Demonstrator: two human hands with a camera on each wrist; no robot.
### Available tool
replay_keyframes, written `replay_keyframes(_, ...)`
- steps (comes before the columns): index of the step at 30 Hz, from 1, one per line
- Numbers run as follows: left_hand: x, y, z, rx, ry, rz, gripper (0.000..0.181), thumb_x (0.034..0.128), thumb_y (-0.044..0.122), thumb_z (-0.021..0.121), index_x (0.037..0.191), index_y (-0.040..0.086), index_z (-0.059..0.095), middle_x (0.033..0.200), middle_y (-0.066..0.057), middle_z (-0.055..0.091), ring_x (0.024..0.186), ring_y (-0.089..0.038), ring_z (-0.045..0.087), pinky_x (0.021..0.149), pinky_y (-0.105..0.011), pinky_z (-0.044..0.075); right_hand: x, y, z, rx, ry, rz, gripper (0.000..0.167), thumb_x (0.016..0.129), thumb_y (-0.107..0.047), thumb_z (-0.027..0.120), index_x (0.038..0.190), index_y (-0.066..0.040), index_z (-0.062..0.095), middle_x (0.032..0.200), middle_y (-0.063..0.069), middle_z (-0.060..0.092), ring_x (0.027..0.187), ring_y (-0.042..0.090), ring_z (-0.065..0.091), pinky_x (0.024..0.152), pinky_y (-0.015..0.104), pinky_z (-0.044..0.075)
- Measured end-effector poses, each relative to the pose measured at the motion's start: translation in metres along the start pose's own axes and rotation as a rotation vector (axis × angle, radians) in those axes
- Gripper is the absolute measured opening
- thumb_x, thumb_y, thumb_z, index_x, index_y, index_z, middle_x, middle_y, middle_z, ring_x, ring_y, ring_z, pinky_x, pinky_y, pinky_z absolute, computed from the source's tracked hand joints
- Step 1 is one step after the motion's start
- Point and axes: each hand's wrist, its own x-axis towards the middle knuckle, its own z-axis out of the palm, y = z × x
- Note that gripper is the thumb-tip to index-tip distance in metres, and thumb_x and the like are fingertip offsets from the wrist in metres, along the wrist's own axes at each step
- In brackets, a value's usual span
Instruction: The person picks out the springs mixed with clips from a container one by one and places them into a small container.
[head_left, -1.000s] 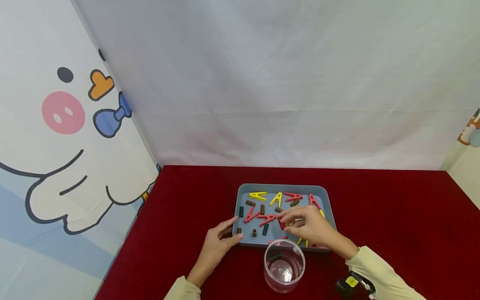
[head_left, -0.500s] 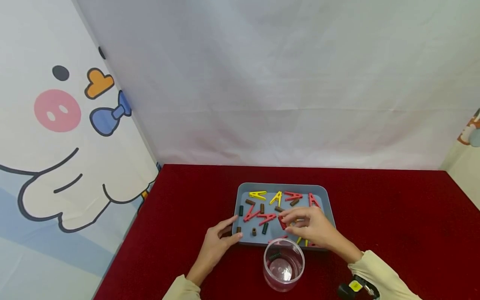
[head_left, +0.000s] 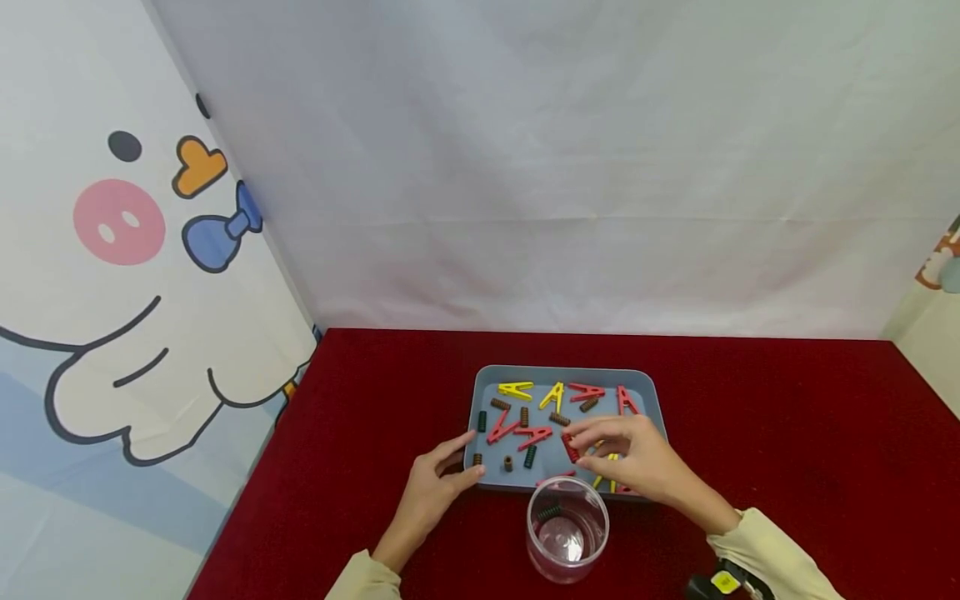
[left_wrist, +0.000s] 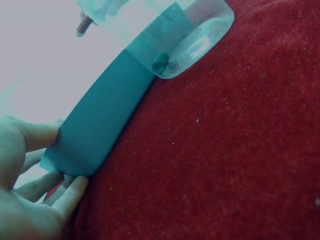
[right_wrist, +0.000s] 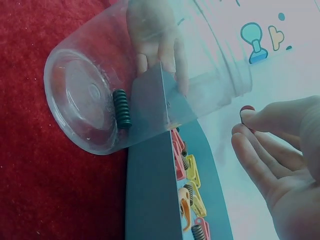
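My right hand [head_left: 628, 454] pinches a red spring [head_left: 571, 448] between thumb and fingertips, over the right half of a grey-blue tray [head_left: 491, 379]. Only an end of that red spring [right_wrist: 246, 108] shows in the right wrist view. My left hand [head_left: 435, 490] holds the tray's front left corner, with the thumb at the front wall [left_wrist: 100, 115] and the other fingers around the corner. A clear plastic jar [head_left: 568, 554] stands in front of the tray. Inside it lies a dark green spring [right_wrist: 121, 109].
Brown springs [head_left: 524, 417], dark green springs [head_left: 530, 457], red clips [head_left: 534, 435] and yellow clips [head_left: 516, 390] lie scattered in the tray. Dark red cloth [head_left: 780, 433] covers the table. A pale curtain [head_left: 585, 183] hangs behind it.
My right hand has shifted slightly to the right with the red spring between its fingertips. My left hand has stayed at the tray corner, and the jar has not moved.
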Motion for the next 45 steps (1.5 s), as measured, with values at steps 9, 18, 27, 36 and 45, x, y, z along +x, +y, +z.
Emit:
replay_keyframes(9,-0.001,0.001,-0.001,-0.006,-0.005,-0.003,0.054,0.0845,0.016,0.073,0.135,0.011,0.054,0.136,-0.012,0.049,0.118,-0.029,0.051,0.085,-0.033,0.049,-0.003,-0.007,-0.001,-0.012,-0.017,-0.017,0.017,0.083,-0.003,0.071,0.1,-0.005,0.072,0.113,0.014,0.066,0.098,0.014,0.064,0.072,0.031,0.054)
replay_keyframes(18,-0.003,0.001,-0.002,0.002,-0.016,-0.018,0.054,0.0852,0.018,0.072,0.136,0.013,0.054,0.139,-0.012,0.047,0.121,-0.03,0.049,0.087,-0.036,0.049,-0.01,-0.02,0.003,-0.023,-0.019,-0.028,0.017,0.083,-0.003,0.071,0.1,-0.006,0.072,0.113,0.012,0.066,0.095,0.014,0.064,0.069,0.031,0.055)
replay_keyframes(27,-0.004,0.0,-0.002,-0.024,-0.035,-0.022,0.054,0.085,0.017,0.072,0.135,0.013,0.054,0.138,-0.012,0.048,0.12,-0.031,0.05,0.086,-0.034,0.049,-0.02,-0.029,0.007,0.002,-0.015,-0.056,0.018,0.083,0.0,0.07,0.101,-0.005,0.072,0.113,0.013,0.065,0.098,0.015,0.063,0.071,0.031,0.055)
replay_keyframes(36,-0.006,0.001,-0.005,-0.006,-0.032,-0.006,0.054,0.0853,0.019,0.072,0.136,0.014,0.053,0.14,-0.011,0.046,0.121,-0.031,0.049,0.088,-0.037,0.048,-0.022,-0.036,0.01,-0.006,-0.021,-0.052,0.017,0.083,-0.004,0.072,0.099,-0.008,0.072,0.112,0.01,0.066,0.103,0.017,0.061,0.07,0.032,0.055)
replay_keyframes(45,-0.007,0.003,-0.006,-0.011,-0.032,-0.002,0.055,0.0853,0.019,0.072,0.136,0.013,0.053,0.14,-0.011,0.046,0.122,-0.03,0.049,0.088,-0.036,0.048,-0.025,-0.044,0.012,-0.007,-0.017,-0.061,0.017,0.082,-0.004,0.073,0.099,-0.008,0.073,0.112,0.008,0.067,0.111,0.012,0.057,0.07,0.032,0.055)
